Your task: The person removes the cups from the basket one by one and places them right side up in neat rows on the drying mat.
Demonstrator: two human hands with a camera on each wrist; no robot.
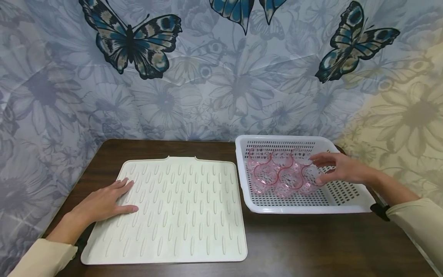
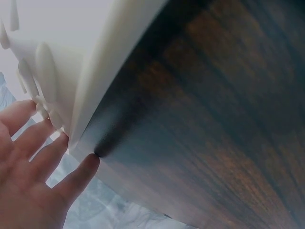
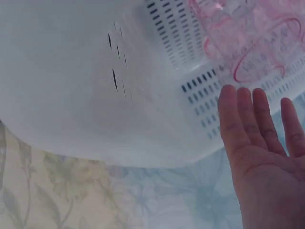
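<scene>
My left hand [image 1: 105, 201] lies with extended fingers over the left edge of a cream draining board [image 1: 187, 215] with raised oval ribs. In the left wrist view the fingers [image 2: 50, 152] reach along the board's edge, one fingertip near the dark tabletop. Several clear pink-rimmed glasses [image 1: 265, 175] stand together in a white perforated basket [image 1: 282, 209]. My right hand [image 1: 340, 168] is over the basket's right part, beside the rightmost glasses, thumb and fingers apart. The right wrist view has its straight fingertips just short of a glass [image 3: 259, 59], with nothing held.
A dark brown wooden table [image 1: 297, 242] carries the board on the left and the basket at the back right. Behind it hangs a flowered cloth [image 1: 221, 92] with printed butterflies. The basket's raised rim [image 1: 238, 161] stands near the board's right edge.
</scene>
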